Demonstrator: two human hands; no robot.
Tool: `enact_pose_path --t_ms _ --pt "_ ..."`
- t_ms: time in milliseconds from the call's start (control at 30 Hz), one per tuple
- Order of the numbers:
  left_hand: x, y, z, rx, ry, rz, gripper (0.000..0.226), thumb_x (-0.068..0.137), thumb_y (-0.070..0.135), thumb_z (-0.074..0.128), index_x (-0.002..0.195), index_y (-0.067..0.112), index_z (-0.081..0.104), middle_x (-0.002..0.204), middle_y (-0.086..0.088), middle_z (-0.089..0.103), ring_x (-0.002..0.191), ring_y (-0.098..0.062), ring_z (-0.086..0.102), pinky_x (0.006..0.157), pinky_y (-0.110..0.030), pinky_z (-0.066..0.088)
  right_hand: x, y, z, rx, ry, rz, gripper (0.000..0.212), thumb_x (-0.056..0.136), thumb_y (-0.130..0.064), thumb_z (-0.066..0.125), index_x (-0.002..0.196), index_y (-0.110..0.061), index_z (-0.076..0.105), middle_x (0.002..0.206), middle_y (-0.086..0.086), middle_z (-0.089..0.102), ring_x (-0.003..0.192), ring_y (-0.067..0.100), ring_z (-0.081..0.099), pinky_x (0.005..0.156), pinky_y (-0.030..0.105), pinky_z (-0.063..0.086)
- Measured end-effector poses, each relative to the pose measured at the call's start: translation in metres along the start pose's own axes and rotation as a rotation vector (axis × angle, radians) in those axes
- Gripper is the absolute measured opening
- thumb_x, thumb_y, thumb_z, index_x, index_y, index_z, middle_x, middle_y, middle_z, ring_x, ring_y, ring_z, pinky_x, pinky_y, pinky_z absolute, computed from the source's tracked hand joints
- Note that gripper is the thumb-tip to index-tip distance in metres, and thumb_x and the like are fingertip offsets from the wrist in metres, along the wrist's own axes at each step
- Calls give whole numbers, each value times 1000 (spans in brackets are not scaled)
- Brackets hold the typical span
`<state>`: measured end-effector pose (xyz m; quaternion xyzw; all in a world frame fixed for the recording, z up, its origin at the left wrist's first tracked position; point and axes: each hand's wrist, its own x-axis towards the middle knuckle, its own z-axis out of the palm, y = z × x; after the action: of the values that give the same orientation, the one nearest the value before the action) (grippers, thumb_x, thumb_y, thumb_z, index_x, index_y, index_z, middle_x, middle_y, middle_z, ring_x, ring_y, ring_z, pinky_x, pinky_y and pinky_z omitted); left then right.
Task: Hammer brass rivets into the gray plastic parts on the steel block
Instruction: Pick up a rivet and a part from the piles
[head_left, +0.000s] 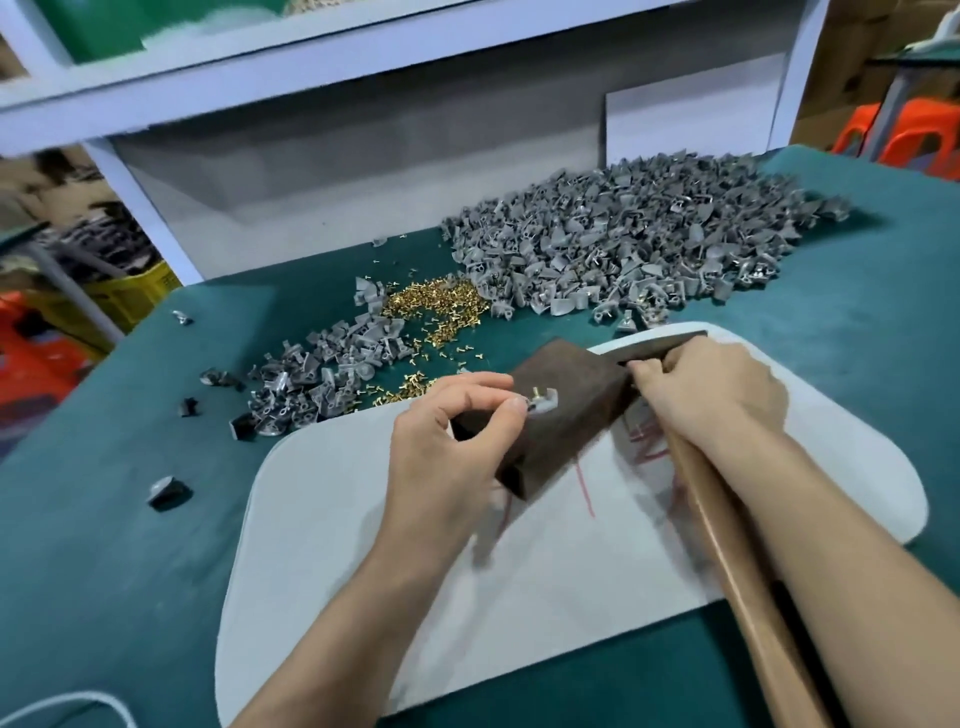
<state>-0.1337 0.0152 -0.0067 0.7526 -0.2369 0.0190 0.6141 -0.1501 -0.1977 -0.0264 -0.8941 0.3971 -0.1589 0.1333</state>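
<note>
Nearest, a white mat (322, 545) lies on the green table (104, 545); the right hand (711, 387) is closed around a hammer (727, 525), whose wooden handle runs back along the forearm; the left hand (452, 441) pinches a gray part (544, 404) with a brass rivet on the dark steel block (566, 415); beyond lie loose rivets (436, 306), a small heap of parts (317, 379), then a far larger pile (639, 239).
</note>
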Motion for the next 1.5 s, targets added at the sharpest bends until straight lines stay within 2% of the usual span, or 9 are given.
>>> enact_pose_path --t_ms 167,233,300,400,500,833,1167,1367,1500 --pt "47 37 41 12 10 8 13 86 21 68 75 24 73 73 17 71 65 11 58 63 -6 42 -1 1 1 -8 2 -42 35 85 -44 46 86 -16 67 98 11 66 91 34 61 66 29 35" --pt "89 34 51 227 20 27 20 95 27 56 107 24 71 103 12 72 87 6 61 82 -16 48 -2 1 1 -14 13 -48 36 85 -42 45 88 -15 68 98 13 66 90 34 60 66 30 34" --pt "122 10 39 648 -57 47 38 98 30 46 136 26 52 134 -2 58 119 -20 55 105 -42 40 -4 1 1 -20 21 -54 36 85 -42 44 87 -15 67 96 13 66 89 34 60 65 30 34" --pt "143 -43 -16 1047 -160 -86 44 98 25 43 142 28 44 144 -11 46 127 -37 45 109 -59 31 -4 2 2 5 33 -68 35 86 -43 46 84 -13 65 97 14 65 90 34 60 66 31 33" --pt "142 -77 -65 1216 -228 -173 44 101 26 43 144 33 41 149 -8 41 128 -39 44 103 -59 38 -2 2 4 32 59 -66 35 88 -45 48 81 -12 60 98 15 64 92 36 59 67 33 33" --pt "145 -64 -66 1220 -339 144 17 94 14 58 110 13 63 117 -9 60 100 -29 58 83 -40 50 -1 3 7 23 70 -48 41 89 -47 47 86 -10 65 98 15 65 93 36 60 67 32 34" --pt "152 -59 -79 1030 -175 69 8 82 8 72 90 10 72 104 -6 51 94 -25 55 76 -30 42 0 4 7 12 57 -42 41 89 -48 46 85 -12 67 97 16 65 93 36 59 68 32 35" --pt "153 -54 -76 943 -155 136 20 89 -2 53 92 6 71 96 -8 70 83 -17 59 68 -17 41 -1 3 5 14 50 -37 42 89 -49 46 87 -13 68 98 16 65 94 36 60 68 31 34" --pt "149 -49 -60 977 -308 257 16 91 13 63 103 7 72 102 -7 72 86 -14 62 81 -17 42 -2 2 4 25 42 -30 41 89 -48 46 83 -13 67 96 16 65 92 36 59 67 31 35"
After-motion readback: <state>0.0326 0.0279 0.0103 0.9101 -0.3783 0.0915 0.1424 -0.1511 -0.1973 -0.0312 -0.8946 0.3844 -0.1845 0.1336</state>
